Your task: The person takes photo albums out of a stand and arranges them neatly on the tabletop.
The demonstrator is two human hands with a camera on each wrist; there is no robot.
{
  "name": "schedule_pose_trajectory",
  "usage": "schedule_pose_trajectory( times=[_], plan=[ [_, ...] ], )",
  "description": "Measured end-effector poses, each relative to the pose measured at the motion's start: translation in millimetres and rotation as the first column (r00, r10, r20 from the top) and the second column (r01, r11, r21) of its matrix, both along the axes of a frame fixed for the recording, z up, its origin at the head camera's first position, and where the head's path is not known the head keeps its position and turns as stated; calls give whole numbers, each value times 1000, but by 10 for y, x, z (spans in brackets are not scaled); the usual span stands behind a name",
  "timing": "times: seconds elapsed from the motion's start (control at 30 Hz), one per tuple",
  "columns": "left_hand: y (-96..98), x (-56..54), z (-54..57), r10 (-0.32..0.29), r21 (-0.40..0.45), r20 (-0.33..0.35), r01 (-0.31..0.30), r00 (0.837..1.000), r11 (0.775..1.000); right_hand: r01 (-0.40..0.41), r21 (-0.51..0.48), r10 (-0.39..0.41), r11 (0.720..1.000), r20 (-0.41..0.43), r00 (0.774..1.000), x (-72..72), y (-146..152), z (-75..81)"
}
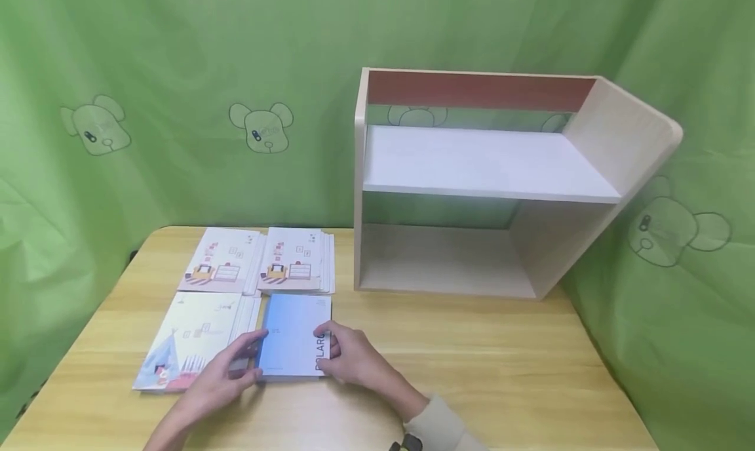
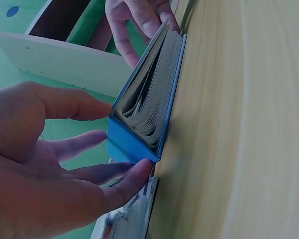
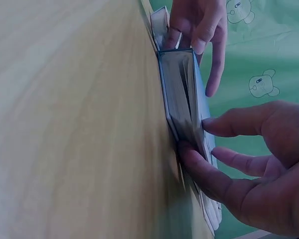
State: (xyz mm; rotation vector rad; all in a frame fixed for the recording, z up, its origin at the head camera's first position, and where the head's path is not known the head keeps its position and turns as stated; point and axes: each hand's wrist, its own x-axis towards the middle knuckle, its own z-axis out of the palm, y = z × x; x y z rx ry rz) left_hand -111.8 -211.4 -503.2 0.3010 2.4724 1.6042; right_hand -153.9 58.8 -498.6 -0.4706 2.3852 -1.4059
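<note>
A thick book with a blue-to-white cover (image 1: 291,339) lies on the table, dark lettering along its right side. At its blue spine, my left hand (image 1: 221,379) touches the edges with thumb and index finger, seen close up in the left wrist view. My right hand (image 1: 356,359) holds the opposite side, its thumb low at the page edge and its index finger on the cover. The pages (image 2: 149,94) fan slightly apart between the covers. Left of this book is a stack with a tent picture (image 1: 194,333), partly behind my left hand.
Two more stacks of white picture books, the back left one (image 1: 221,257) and the back middle one (image 1: 291,257), lie behind. A wooden shelf unit (image 1: 489,162) with a white middle board stands at the back right of the table (image 1: 472,372). Green curtain (image 1: 177,58) surrounds it.
</note>
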Motion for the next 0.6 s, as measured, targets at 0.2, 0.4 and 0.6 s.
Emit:
schedule_pose_trajectory(
  times=[0.2,0.4,0.6],
  plan=[
    [-3,-4,14,12,-51,-2,-12,1000,999,-1,90,9,996,-86,996,41,-31,21],
    [-13,-43,66,-13,-133,-86,2,996,991,17,228,33,973,-215,976,73,15,55],
    [8,-175,98,-72,-240,-346,-14,935,971,23,177,36,984,-323,946,64,271,66]
  ],
)
